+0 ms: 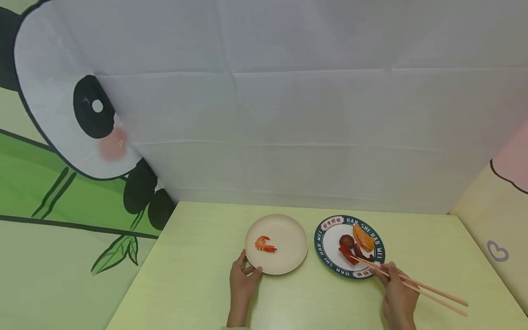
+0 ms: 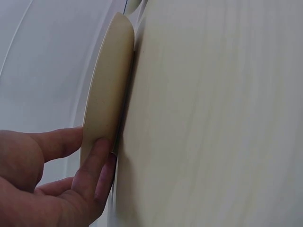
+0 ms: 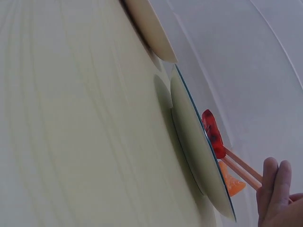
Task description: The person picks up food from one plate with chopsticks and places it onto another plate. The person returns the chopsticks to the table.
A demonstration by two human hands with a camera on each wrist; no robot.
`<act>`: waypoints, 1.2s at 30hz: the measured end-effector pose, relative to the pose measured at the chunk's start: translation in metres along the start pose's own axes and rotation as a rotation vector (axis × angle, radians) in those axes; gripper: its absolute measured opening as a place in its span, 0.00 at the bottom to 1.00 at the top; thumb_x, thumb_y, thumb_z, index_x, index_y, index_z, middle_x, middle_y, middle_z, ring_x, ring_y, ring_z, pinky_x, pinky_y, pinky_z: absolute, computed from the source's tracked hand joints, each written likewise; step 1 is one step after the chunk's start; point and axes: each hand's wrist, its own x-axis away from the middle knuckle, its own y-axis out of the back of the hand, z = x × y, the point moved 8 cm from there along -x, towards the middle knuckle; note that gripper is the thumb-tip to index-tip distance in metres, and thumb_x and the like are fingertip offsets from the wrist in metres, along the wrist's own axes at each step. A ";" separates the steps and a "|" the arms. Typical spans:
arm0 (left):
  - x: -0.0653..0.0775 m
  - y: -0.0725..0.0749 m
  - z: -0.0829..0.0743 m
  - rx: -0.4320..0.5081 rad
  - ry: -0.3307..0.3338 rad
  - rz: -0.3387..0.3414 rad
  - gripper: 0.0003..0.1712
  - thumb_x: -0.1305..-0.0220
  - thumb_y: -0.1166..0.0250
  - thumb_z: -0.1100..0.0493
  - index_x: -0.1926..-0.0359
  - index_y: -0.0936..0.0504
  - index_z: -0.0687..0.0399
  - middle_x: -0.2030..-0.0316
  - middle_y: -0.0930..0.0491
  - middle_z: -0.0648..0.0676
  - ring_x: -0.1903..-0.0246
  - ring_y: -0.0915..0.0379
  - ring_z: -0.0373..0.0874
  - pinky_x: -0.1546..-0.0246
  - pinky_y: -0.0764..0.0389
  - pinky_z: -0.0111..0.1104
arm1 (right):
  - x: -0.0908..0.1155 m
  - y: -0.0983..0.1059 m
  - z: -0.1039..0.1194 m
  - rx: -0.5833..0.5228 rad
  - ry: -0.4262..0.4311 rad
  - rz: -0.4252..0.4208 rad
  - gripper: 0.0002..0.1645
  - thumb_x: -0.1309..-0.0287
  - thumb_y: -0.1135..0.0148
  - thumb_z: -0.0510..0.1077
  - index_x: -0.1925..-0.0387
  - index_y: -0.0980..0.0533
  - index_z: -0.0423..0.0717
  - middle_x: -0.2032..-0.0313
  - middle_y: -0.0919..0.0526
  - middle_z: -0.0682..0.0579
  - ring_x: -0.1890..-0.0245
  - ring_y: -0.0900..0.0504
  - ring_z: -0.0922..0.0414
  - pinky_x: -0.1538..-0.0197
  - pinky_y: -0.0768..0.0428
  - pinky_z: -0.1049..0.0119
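My left hand (image 1: 244,282) grips the near-left edge of a cream plate (image 1: 288,266), its fingers against the outer wall in the left wrist view. An orange-and-white shrimp (image 1: 265,244) lies on that plate. My right hand (image 1: 399,293) holds a pair of wooden chopsticks (image 1: 437,291). Their tips touch a red piece of food (image 1: 348,255) on a green-rimmed plate (image 1: 320,247). Beside it on that plate lie a round brown piece (image 1: 346,241), a dark reddish curved piece (image 1: 363,253) and an orange ridged piece (image 1: 363,237). Whether the tips pinch the red piece, I cannot tell.
Both plates stand on a pale yellow-green table (image 1: 198,256). A white cloth backdrop (image 1: 288,110) rises behind its far edge. A cartoon panel (image 1: 62,137) is at the left, and a pale panel with a heart (image 1: 497,251) at the right.
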 end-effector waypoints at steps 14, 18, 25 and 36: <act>0.000 0.000 0.001 0.004 -0.005 -0.002 0.41 0.53 0.32 0.73 0.37 0.38 0.70 0.46 0.31 0.66 0.64 0.22 0.51 0.68 0.24 0.30 | 0.002 0.009 -0.007 0.108 -0.123 -0.049 0.33 0.43 0.46 0.54 0.45 0.29 0.33 0.72 0.19 0.58 0.69 0.16 0.62 0.63 0.21 0.67; 0.000 -0.001 0.002 0.007 -0.002 0.000 0.41 0.53 0.32 0.73 0.37 0.38 0.70 0.47 0.31 0.65 0.64 0.22 0.50 0.68 0.24 0.29 | 0.002 0.011 -0.008 0.118 -0.131 -0.059 0.31 0.44 0.46 0.55 0.48 0.26 0.35 0.72 0.19 0.59 0.70 0.16 0.62 0.63 0.21 0.69; 0.001 0.000 0.001 0.014 -0.005 -0.002 0.41 0.54 0.32 0.73 0.37 0.37 0.70 0.47 0.31 0.66 0.65 0.22 0.51 0.68 0.24 0.29 | 0.002 0.015 -0.010 0.070 -0.127 -0.054 0.29 0.43 0.45 0.53 0.49 0.26 0.34 0.72 0.19 0.58 0.70 0.16 0.60 0.63 0.21 0.67; 0.001 0.000 -0.001 0.004 -0.008 -0.004 0.41 0.53 0.32 0.72 0.37 0.38 0.71 0.47 0.31 0.66 0.64 0.23 0.50 0.69 0.24 0.29 | 0.003 0.017 -0.011 0.079 -0.137 -0.067 0.29 0.45 0.44 0.55 0.50 0.25 0.36 0.71 0.19 0.59 0.70 0.16 0.59 0.64 0.21 0.68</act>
